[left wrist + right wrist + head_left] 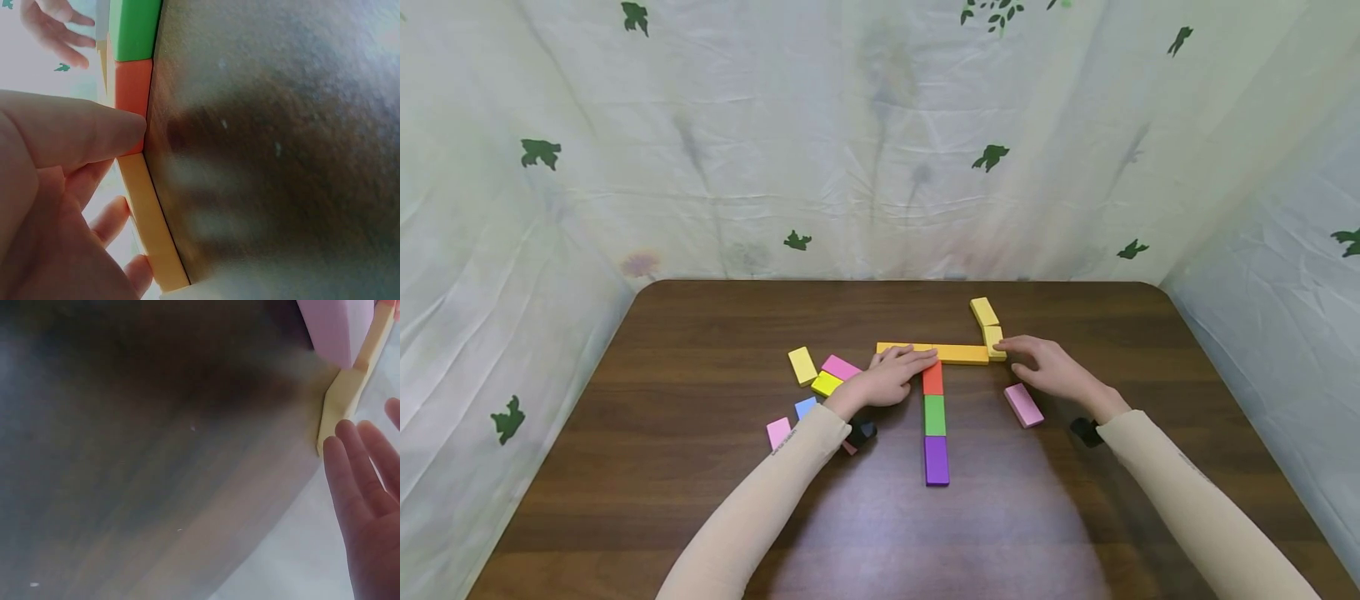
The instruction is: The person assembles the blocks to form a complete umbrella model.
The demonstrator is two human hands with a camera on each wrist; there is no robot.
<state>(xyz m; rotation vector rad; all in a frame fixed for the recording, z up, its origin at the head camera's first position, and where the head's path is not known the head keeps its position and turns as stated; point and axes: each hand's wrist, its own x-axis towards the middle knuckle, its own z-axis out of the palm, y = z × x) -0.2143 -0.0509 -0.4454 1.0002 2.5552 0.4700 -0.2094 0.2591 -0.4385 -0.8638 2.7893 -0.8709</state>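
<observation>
My left hand [887, 382] rests over the left part of a crosswise orange block row [962, 355], where it meets a red block [932, 380]. Its thumb [75, 128] touches the red block's side, and other fingers reach the orange one. A green block [935, 415] and a purple block [936, 461] continue the line from the red one. At the row's right end stand two pale yellow blocks [984, 312] end to end, the farther slanting away. My right hand [1054, 371] is beside the nearer one, fingers extended, holding nothing; whether a fingertip touches it is unclear.
A pink block [1023, 405] lies just below my right hand. Left of my left forearm are a pale yellow block [802, 367], a bright yellow block [826, 383], a blue block [805, 407] and pink ones, partly hidden by the sleeve. Cloth [850, 125] hangs behind the table [700, 333].
</observation>
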